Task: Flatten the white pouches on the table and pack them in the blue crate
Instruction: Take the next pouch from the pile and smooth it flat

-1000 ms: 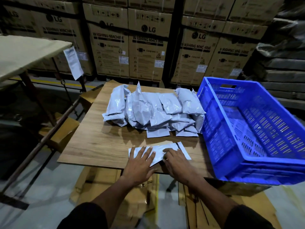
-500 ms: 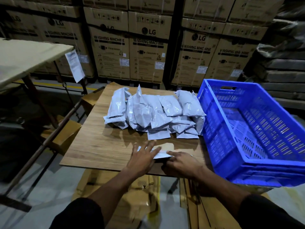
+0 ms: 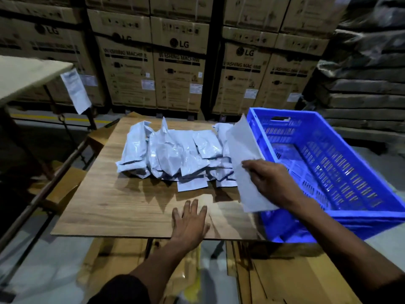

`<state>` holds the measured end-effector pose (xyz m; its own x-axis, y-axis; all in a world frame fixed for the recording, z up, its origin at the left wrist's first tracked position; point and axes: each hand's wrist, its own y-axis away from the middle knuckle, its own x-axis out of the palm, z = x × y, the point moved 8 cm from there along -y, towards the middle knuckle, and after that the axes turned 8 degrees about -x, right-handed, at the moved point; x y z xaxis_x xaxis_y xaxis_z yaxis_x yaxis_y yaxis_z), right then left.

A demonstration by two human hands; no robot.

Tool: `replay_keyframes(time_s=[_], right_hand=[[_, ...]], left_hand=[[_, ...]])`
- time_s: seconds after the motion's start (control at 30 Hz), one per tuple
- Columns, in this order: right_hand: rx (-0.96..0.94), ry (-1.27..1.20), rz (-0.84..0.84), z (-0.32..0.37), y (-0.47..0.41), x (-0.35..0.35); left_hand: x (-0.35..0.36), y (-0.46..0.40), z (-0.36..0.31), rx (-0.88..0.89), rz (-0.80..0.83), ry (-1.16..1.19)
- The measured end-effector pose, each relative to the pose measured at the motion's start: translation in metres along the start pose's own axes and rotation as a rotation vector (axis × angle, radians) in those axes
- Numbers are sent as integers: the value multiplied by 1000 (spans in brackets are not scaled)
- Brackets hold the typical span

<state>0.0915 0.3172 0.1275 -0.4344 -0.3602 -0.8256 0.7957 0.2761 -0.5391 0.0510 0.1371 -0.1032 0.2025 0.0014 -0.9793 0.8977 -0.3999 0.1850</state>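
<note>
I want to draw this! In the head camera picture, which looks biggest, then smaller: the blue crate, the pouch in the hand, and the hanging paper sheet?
1. blue crate
2. flattened white pouch, held by the right hand
3. hanging paper sheet, though it is farther away, so truly unsure.

The flattened pouch (image 3: 245,163) is off the table (image 3: 122,207) now, lifted in the right hand (image 3: 271,183) toward the blue crate (image 3: 328,218) (its top end tilts over the crate's near wall). The left hand (image 3: 190,224), which pressed the pouch 1 second ago, lies flat on bare wood.
</note>
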Motion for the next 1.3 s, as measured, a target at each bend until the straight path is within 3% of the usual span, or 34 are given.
replay_keyframes(time_s=[0.13, 0.27, 0.43, 0.57, 0.67, 0.83, 1.1, 1.2, 1.3], right_hand=[[102, 94, -124, -52, -10, -53], [233, 207, -126, -109, -5, -84], [387, 301, 38, -176, 15, -75], [452, 343, 323, -216, 29, -39], [387, 311, 545, -213, 35, 4], [329, 240, 648, -190, 24, 46], [230, 113, 638, -192, 27, 79], [309, 120, 665, -205, 40, 90], [384, -27, 524, -199, 40, 79]], left_hand=[[4, -7, -19, 17, 32, -12], [3, -12, -39, 33, 46, -9], [2, -16, -61, 15, 72, -8], [0, -17, -64, -3, 53, 0], [1, -18, -64, -9, 52, -14], [1, -17, -62, -3, 58, -38], [0, -12, -61, 13, 28, -69], [2, -12, -61, 11, 44, -74], [2, -12, -61, 18, 57, -75]])
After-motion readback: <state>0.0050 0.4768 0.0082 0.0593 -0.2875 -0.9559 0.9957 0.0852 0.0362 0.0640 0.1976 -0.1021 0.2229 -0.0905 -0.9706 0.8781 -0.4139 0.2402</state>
